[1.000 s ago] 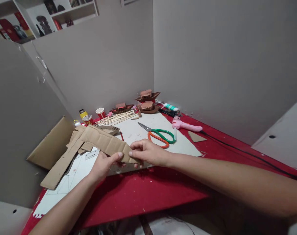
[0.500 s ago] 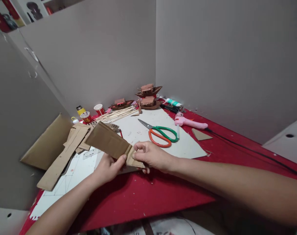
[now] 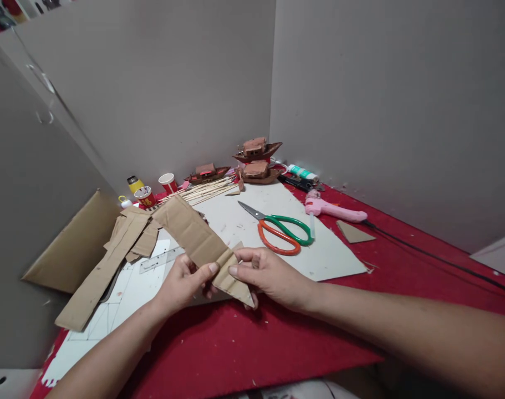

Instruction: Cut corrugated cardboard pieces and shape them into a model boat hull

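A creased strip of brown cardboard (image 3: 198, 235) slants between my hands above the table's front part, its near end cut to a point. My left hand (image 3: 189, 280) is closed on its lower left edge, thumb on top and fingers partly hidden beneath. From the other side my right hand (image 3: 266, 274) pinches the strip near a fold, thumb on the face and other fingers behind. Just beyond my right hand lie scissors (image 3: 277, 227) with one green and one orange handle, blades pointing away to the left. A clear ruler (image 3: 158, 260) lies left of the strip.
A pink glue gun (image 3: 335, 210) with a black cord lies at the right, near a cardboard triangle (image 3: 355, 231). Model boats (image 3: 258, 172), thin sticks (image 3: 200, 191) and paper cups (image 3: 144, 197) stand or lie at the back. Cardboard scraps (image 3: 106, 266) are piled at the left.
The cardboard strip has turned so its face shows more fully and its folded near end lies flatter, with the pointed tip showing. Both hands still grip it; the view has shifted slightly.
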`<state>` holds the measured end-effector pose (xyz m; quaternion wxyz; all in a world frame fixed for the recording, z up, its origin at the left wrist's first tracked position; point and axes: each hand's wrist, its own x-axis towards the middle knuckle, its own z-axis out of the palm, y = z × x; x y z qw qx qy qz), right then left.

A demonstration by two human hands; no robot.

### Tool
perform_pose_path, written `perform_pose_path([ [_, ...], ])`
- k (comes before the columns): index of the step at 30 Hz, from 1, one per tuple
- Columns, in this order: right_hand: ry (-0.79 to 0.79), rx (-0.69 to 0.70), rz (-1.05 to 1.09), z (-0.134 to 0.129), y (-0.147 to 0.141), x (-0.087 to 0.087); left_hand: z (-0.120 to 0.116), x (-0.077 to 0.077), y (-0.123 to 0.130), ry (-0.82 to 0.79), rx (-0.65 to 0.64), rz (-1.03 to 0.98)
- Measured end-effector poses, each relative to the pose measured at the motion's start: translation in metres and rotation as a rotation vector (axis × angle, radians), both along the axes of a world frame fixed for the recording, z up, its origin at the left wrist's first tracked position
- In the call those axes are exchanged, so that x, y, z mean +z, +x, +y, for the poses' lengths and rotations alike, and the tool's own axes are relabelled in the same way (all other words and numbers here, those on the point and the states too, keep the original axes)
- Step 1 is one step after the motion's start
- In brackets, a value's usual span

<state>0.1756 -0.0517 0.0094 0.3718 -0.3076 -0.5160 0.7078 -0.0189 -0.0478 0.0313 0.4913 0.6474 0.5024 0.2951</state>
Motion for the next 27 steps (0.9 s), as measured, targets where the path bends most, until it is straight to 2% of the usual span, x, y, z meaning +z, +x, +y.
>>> perform_pose_path([
  [6, -0.034, 0.07, -0.068, 0.001, 0.0, -0.005, 0.004, -0.003, -0.007, -0.08, -0.03, -0.169],
  [10, -0.01, -0.074, -0.083, 0.006, 0.005, -0.003, -0.003, -0.002, -0.008, -0.152, -0.14, -0.217],
  [14, 0.079, -0.218, -0.167, 0.012, 0.014, 0.005, -0.02, 0.007, -0.016, -0.259, -0.24, -0.191],
  [17, 0.298, -0.234, -0.388, 0.018, 0.023, 0.011, -0.036, 0.014, -0.037, -0.28, -0.177, -0.164],
  [21, 0.798, -0.208, -0.869, 0.03, 0.033, 0.013, -0.052, 0.012, -0.075, -0.331, -0.003, -0.133],
  [24, 1.026, -0.069, -1.143, 0.04, 0.031, 0.013, -0.06, 0.007, -0.093, -0.375, 0.146, -0.16],
  [27, 1.122, 0.108, -1.246, 0.05, 0.022, 0.013, -0.064, 0.003, -0.098, -0.39, 0.211, -0.208],
])
